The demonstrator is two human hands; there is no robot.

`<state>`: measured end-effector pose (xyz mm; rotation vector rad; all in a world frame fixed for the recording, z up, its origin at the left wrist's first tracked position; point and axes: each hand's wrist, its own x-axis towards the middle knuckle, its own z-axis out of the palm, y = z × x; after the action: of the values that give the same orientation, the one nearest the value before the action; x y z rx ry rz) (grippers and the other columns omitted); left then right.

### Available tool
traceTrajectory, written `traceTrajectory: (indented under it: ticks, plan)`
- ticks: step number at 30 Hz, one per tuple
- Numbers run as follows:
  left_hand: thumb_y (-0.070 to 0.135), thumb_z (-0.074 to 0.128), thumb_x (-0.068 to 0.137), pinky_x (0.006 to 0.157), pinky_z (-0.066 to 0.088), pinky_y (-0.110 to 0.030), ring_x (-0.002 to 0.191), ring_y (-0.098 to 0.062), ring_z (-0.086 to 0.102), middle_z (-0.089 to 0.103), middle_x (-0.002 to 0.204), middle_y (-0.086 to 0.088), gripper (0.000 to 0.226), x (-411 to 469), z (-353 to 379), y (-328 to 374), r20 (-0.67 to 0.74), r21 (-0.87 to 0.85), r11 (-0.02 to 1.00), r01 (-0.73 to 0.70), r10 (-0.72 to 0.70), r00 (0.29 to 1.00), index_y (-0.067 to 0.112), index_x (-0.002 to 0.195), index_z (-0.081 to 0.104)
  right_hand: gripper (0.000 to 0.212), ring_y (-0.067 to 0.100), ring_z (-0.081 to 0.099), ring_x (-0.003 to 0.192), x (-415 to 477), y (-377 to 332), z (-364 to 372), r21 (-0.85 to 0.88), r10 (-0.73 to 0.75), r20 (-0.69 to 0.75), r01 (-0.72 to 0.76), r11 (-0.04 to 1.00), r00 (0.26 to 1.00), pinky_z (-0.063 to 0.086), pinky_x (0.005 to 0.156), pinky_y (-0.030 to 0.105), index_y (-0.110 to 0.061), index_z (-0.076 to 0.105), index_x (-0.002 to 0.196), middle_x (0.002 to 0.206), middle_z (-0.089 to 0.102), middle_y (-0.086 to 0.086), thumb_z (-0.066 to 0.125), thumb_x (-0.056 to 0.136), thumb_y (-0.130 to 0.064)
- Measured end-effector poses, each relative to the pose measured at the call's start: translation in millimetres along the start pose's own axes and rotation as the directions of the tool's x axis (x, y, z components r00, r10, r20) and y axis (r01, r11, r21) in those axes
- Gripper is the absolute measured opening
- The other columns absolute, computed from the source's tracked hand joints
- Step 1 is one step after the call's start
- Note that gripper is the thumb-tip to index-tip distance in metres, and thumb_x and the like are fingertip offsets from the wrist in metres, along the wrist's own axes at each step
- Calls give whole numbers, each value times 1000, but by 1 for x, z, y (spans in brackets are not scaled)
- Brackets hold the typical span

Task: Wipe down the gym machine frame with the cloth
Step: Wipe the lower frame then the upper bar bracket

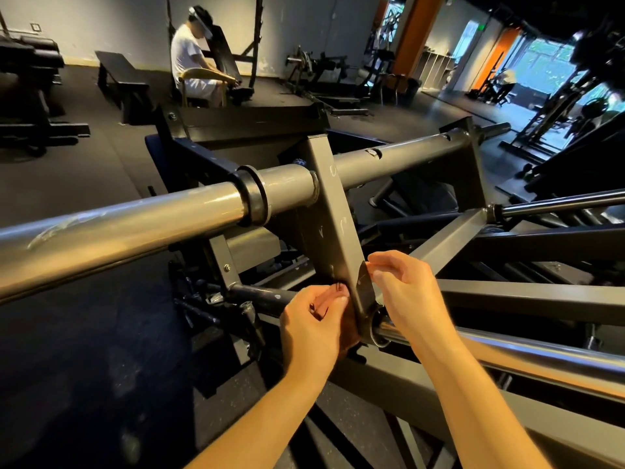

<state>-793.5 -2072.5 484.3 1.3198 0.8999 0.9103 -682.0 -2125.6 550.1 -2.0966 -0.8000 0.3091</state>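
The gym machine frame is grey steel. One flat upright post [333, 211] slopes down toward me from a thick crossbar [406, 157]. A dark cloth [362, 287] is wrapped round the lower end of that post. My left hand [314, 321] grips the cloth on the post's left side, fingers curled round a fold. My right hand [404, 292] pinches the cloth's upper edge on the post's right side with thumb and fingertips. Most of the cloth is hidden by my hands.
A thick silver sleeve bar [111, 228] crosses the left foreground. A chrome bar [507, 353] runs off to the lower right, with more grey frame beams beyond it. At the back a seated person [191, 59] works beside a black bench [118, 74]. The floor is black rubber.
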Motion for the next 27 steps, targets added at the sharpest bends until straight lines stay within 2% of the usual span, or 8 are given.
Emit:
traceTrajectory:
  ticks: [3, 6, 10, 13, 16, 19, 21, 27]
  plan:
    - [29, 70, 95, 70, 49, -8, 92, 14, 59, 65, 95, 21, 13, 27, 1, 8, -125, 30, 993, -110, 113, 986, 38, 102, 65, 31, -2, 57, 97, -1, 1, 0, -11, -12, 6, 13, 1000, 1000, 40, 68, 9, -23, 65, 131, 116, 67, -10, 57, 103, -15]
    - [21, 64, 99, 69, 49, -15, 85, 0, 62, 62, 89, 15, 8, 47, 0, 8, -251, -58, 998, -33, 18, 968, 29, 99, 63, 31, -6, 56, 92, -1, 2, 0, -28, -3, 6, 3, 1000, 1000, 40, 59, 7, -27, 64, 130, 116, 66, -11, 57, 103, -15]
    - [19, 65, 98, 66, 47, -17, 76, 7, 59, 62, 82, 13, 21, 14, 1, -14, -73, -22, 998, 58, -60, 996, 32, 82, 59, 31, -3, 58, 94, 2, 1, 0, -24, 2, -1, -2, 1000, 1000, 41, 58, 7, -25, 65, 130, 115, 67, -9, 57, 102, -15]
    - [21, 72, 94, 69, 48, -6, 92, 20, 57, 66, 95, 24, 19, 13, -2, -5, -15, 6, 995, -101, 101, 995, 38, 96, 64, 29, 1, 61, 98, 2, 1, 0, 3, 9, -8, -9, 1000, 1000, 42, 59, 8, -23, 66, 129, 114, 68, -8, 57, 103, -14]
    - [21, 71, 95, 79, 55, -14, 97, 5, 65, 68, 100, 15, 15, 38, -3, 1, -139, 32, 972, -234, 236, 962, 31, 105, 67, 30, -5, 58, 90, 2, 2, 2, 22, 22, -2, -22, 1000, 1000, 42, 51, 3, -24, 65, 131, 114, 67, -9, 57, 103, -15]
    - [17, 65, 98, 80, 62, -32, 94, -7, 66, 66, 97, 11, 16, 39, -5, -22, -144, -22, 998, -61, 58, 988, 33, 96, 64, 31, -4, 58, 89, 2, 3, 2, 79, 52, 1, -52, 996, 999, 42, 51, 3, -24, 64, 132, 114, 67, -8, 57, 103, -15]
    - [13, 63, 98, 75, 62, -28, 93, -11, 69, 66, 97, 7, 18, 25, -6, -34, -60, -26, 1000, 13, -15, 998, 31, 96, 63, 32, -3, 59, 86, 2, 4, 3, 133, 75, 3, -75, 988, 997, 41, 51, 1, -23, 64, 133, 114, 67, -7, 58, 103, -15]
    - [18, 70, 95, 79, 53, -12, 98, 9, 60, 63, 100, 17, 20, 45, -4, 1, -152, 89, 954, -286, 297, 943, 36, 102, 62, 31, -4, 58, 89, 4, 2, 6, 263, 138, 17, -137, 955, 990, 41, 51, -1, -23, 64, 133, 116, 67, -7, 57, 103, -15]
